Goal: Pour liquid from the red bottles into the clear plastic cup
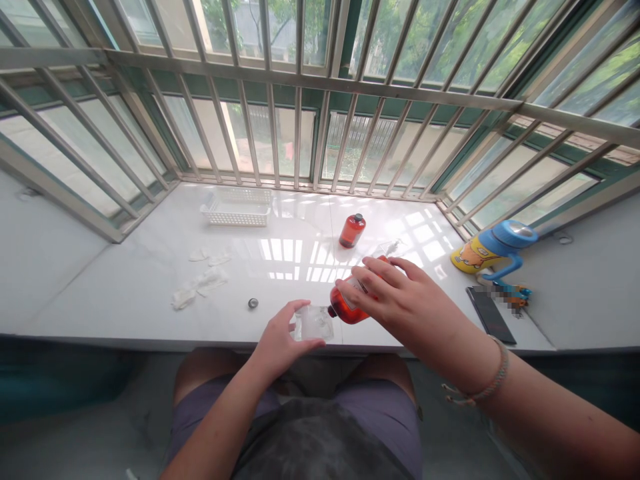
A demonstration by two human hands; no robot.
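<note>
My right hand (395,297) is wrapped round a small bottle of red-orange liquid (346,308), tilted with its dark mouth down and to the left. The mouth sits right at the rim of a small clear cup (314,323) near the sill's front edge. My left hand (280,340) curls round that cup from the left, thumb and fingers on its sides. A second red-orange bottle with a dark cap (352,231) stands upright farther back on the white sill (150,267).
A white slotted basket (236,207) stands at the back left. Crumpled white pieces (199,288) lie left of centre, a small dark cap (253,303) beside them. At the right are a blue-and-yellow jug (493,248) and a black phone (491,314). Window bars close the back.
</note>
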